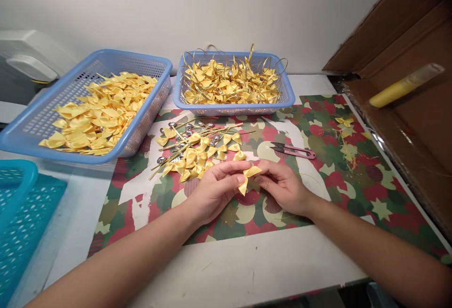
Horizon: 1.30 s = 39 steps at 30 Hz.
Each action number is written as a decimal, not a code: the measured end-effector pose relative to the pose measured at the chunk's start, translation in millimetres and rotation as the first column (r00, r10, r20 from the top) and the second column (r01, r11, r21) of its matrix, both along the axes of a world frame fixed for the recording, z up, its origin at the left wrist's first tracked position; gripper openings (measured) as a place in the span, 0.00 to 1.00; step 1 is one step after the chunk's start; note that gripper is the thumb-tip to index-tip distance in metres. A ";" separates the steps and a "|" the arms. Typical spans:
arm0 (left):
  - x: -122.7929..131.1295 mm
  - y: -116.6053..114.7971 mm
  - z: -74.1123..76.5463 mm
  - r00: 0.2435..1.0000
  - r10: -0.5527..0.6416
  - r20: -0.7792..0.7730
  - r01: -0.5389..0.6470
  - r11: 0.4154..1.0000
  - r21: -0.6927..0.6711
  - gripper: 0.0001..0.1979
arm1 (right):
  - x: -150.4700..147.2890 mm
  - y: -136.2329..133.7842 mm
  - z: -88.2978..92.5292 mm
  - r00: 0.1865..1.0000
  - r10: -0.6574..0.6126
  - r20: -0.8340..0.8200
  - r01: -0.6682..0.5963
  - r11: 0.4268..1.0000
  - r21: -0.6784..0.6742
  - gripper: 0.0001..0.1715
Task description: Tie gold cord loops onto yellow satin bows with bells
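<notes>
Both hands meet over the patterned mat [318, 190] and pinch one yellow satin bow [249, 177] between them. My left hand [215, 188] grips its left side with curled fingers. My right hand [282, 185] holds its right side. Just beyond the hands lies a loose pile of yellow bows with gold wires and small silver beads [197, 150].
A blue basket [35, 124] at the back left holds several plain yellow bows. A second blue basket [287, 92] behind the pile holds bows with gold loops. Pink thread snips [294, 151] lie right of the pile. A teal basket [17, 199] sits at left; a cardboard box [416, 124] at right.
</notes>
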<state>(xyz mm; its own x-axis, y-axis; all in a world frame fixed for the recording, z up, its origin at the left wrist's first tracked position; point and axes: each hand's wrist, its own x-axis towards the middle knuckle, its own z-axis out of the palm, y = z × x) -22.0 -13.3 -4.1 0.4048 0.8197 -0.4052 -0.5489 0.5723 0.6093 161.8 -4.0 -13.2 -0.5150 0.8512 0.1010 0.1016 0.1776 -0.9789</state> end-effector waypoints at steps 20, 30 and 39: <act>1.5 -3.2 -1.4 0.992 0.042 -0.119 -0.031 0.995 0.090 0.10 | -5.6 -0.1 5.3 0.988 -0.080 0.134 0.044 0.967 0.249 0.09; 6.7 -9.6 11.7 0.876 0.117 -0.467 -0.010 0.974 0.227 0.11 | -10.5 0.1 3.0 0.975 -0.155 0.157 0.089 0.928 0.361 0.12; 7.1 -5.5 12.3 0.879 0.040 -0.475 0.020 0.992 0.122 0.14 | -9.7 -0.1 2.1 0.966 -0.182 0.183 0.107 0.927 0.360 0.12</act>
